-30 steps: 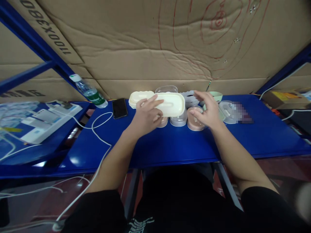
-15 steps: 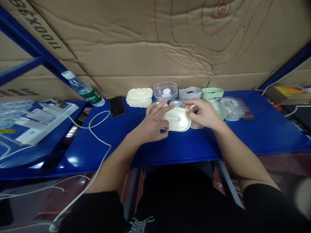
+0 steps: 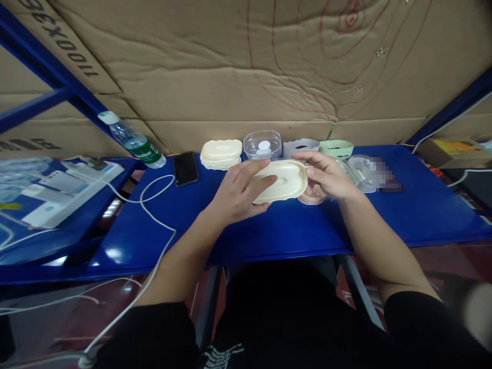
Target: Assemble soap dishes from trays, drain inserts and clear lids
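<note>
Between my two hands is a cream plastic dish (image 3: 288, 179), shallow and rounded-oblong with a raised rim, held above the table and tilted. My left hand (image 3: 236, 193) grips its left end, with a finger lying across the inner face. At the right end, my right hand (image 3: 329, 177) closes on the rim. A round-edged pinkish clear piece (image 3: 313, 197) lies on the table below my right hand. Behind my left hand sits a stack of cream wavy-edged pieces (image 3: 221, 152). My hands partly hide the pieces behind the dish.
A clear container (image 3: 263, 145), a grey wavy-edged holder (image 3: 300, 147) and a green one (image 3: 337, 148) line the back. Clear lids (image 3: 362, 171) lie at right. A phone (image 3: 186, 168), water bottle (image 3: 132, 141) and white cable (image 3: 171, 225) occupy the left of the blue table (image 3: 292, 233).
The dish has tilted, and its right end has risen a little and moved right. My left-hand fingers have shifted on it, and my right hand has moved slightly right.
</note>
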The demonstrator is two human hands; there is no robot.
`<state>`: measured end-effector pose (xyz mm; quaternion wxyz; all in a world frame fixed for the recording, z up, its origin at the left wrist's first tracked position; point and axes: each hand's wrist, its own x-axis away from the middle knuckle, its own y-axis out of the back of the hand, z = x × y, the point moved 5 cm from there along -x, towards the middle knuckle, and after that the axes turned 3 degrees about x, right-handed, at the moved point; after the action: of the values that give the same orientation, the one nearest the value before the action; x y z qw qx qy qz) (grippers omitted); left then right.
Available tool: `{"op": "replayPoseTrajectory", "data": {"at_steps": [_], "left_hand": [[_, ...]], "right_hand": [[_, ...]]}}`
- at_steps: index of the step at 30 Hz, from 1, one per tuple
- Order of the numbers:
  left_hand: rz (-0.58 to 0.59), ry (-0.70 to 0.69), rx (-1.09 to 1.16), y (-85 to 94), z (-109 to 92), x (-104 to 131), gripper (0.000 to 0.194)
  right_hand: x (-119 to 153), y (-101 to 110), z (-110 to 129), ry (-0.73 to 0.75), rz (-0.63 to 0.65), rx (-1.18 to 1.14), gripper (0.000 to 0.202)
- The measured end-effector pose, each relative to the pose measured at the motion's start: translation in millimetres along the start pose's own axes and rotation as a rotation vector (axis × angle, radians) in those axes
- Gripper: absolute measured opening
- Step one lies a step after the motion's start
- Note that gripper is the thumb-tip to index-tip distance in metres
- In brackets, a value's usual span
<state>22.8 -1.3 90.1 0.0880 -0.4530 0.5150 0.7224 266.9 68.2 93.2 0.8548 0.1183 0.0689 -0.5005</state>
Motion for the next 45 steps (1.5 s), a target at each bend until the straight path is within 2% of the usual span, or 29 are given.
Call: {"op": "replayPoseTrajectory", "data": {"at_steps": [3, 7, 9, 10, 12, 15, 18, 21, 23, 25, 26, 31, 34, 37, 39, 41, 45], "left_hand": [[-0.021, -0.016, 0.029, -5.5, 3.1, 1.8, 0.087], [-0.142, 0.085, 0.288, -3.5, 11.8, 0.8, 0.113], [-0.166, 0.209, 0.493, -0.1, 20.2, 0.6, 0.100], [-0.129, 0.282, 0.610, 0.0, 24.5, 0.6, 0.087], [0.028, 0.411, 0.829, -2.1, 29.9, 1.5, 0.070], [0.336, 0.474, 0.955, -4.7, 27.1, 4.6, 0.065], [0.539, 0.408, 0.865, -6.1, 13.6, 5.5, 0.070], [0.631, 0.360, 0.787, -12.4, -6.1, 3.4, 0.088], [0.678, 0.321, 0.777, -19.6, -19.9, 2.0, 0.093], [0.724, 0.310, 0.726, -28.4, -29.1, 2.8, 0.097], [0.748, 0.314, 0.679, -32.9, -31.8, 4.2, 0.097], [0.866, 0.279, 0.438, -49.3, -39.5, 11.9, 0.085], [0.874, 0.250, 0.365, -54.9, -39.9, 13.4, 0.086], [0.864, 0.234, 0.324, -60.1, -37.8, 15.8, 0.086], [0.851, 0.239, 0.318, -62.7, -35.9, 18.0, 0.087], [0.837, 0.251, 0.330, -64.2, -34.3, 19.8, 0.091], [0.827, 0.274, 0.359, -65.5, -32.7, 19.9, 0.107]], "right_hand": [[3.5, -8.9, -4.5, -0.108, 0.163, 0.001, 0.049], [5.8, -13.9, -4.7, -0.080, 0.184, 0.028, 0.041], [5.3, -15.3, -3.0, -0.037, 0.213, 0.078, 0.040], [4.7, -15.4, -2.0, -0.017, 0.236, 0.115, 0.040], [3.4, -13.5, 0.9, 0.025, 0.280, 0.214, 0.039], [3.2, -8.0, 8.5, 0.106, 0.359, 0.367, 0.039], [8.8, -5.5, 15.4, 0.119, 0.502, 0.431, 0.045], [18.8, -5.2, 17.4, 0.012, 0.651, 0.384, 0.055], [22.8, -2.2, 17.6, -0.055, 0.669, 0.346, 0.069], [21.0, 6.1, 17.1, -0.076, 0.574, 0.347, 0.074], [18.0, 12.8, 16.8, -0.067, 0.479, 0.360, 0.072], [4.5, 64.7, 15.2, 0.081, -0.197, 0.591, 0.046], [4.2, 97.5, 11.0, 0.109, -0.440, 0.840, 0.040], [3.8, 129.4, -0.9, 0.010, -0.522, 1.082, 0.043], [2.2, 146.0, -13.7, -0.099, -0.509, 1.228, 0.048], [-0.4, 155.4, -28.5, -0.187, -0.465, 1.327, 0.051], [-5.1, 160.2, -53.8, -0.274, -0.442, 1.391, 0.054]]}}
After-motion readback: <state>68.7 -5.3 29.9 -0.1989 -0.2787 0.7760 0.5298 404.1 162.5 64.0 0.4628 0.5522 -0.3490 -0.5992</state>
